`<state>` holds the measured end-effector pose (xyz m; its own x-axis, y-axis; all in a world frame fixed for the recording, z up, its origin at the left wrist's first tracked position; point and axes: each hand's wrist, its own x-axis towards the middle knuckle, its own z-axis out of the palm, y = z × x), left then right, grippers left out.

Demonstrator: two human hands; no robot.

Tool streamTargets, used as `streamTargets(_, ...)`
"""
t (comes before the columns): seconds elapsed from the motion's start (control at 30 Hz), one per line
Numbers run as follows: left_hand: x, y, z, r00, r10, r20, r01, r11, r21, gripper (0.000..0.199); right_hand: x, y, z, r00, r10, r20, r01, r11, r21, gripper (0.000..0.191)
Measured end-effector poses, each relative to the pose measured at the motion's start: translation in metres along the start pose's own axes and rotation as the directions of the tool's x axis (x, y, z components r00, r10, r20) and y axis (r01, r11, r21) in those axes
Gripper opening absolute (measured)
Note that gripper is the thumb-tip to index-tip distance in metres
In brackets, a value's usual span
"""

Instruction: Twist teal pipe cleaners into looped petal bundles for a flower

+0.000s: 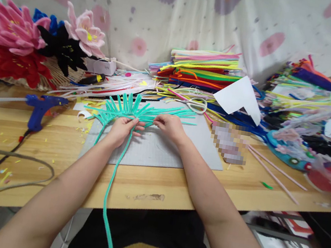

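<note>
A fan of teal pipe cleaners (124,106) spreads above a grey cutting mat (163,151). My left hand (123,130) pinches the bundle near its middle, thumb on top and the other fingers partly spread beneath. From that grip one long teal strand hangs down past the table edge toward my lap. My right hand (169,125) is closed at the right side of the fan, its fingertips pressed together on a teal pipe cleaner. The exact spot between those fingertips is too small to make out fully.
Left on the wooden table lies a blue glue gun (43,109) with its cable. Behind it stand fuzzy flowers (17,36). Scissors (197,105), a white paper piece (240,98) and stacked colourful pipe cleaners (202,68) are at the back. Pink stems (275,173) lie right.
</note>
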<state>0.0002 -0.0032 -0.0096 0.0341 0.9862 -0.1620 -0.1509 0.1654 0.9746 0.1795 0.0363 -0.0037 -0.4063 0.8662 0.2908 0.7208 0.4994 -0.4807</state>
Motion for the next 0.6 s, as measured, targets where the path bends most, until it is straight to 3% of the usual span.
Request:
streamTargets(0.13,0.001,-0.001,0.0,1.0,0.03,-0.002,-0.03,0.999,0.027,0.025,0.0,0.005,-0.004,0.999,0.029,-0.012,-0.028,0.993,0.118,0.008)
streamTargets(0.27,0.0,-0.002,0.001,0.999,0.048,-0.002,-0.048,0.997,0.055,0.027,-0.001,0.008,-0.005,0.987,0.156,-0.046,-0.13,0.927,0.352,0.041)
streamTargets(0.37,-0.002,-0.002,0.004,0.999,0.048,0.023,-0.049,0.998,0.051,0.028,-0.001,0.001,0.001,0.957,0.229,0.175,-0.288,0.745,0.601,0.035)
streamTargets(0.43,-0.003,-0.002,0.005,0.998,0.055,0.023,-0.056,0.997,0.049,0.029,0.0,-0.006,0.007,0.928,0.217,0.303,-0.369,0.654,0.66,0.028)
streamTargets(0.6,-0.005,0.0,0.007,0.998,0.03,-0.062,-0.034,0.997,-0.062,0.029,0.002,-0.015,0.019,0.913,0.252,0.322,-0.409,0.539,0.737,0.022)
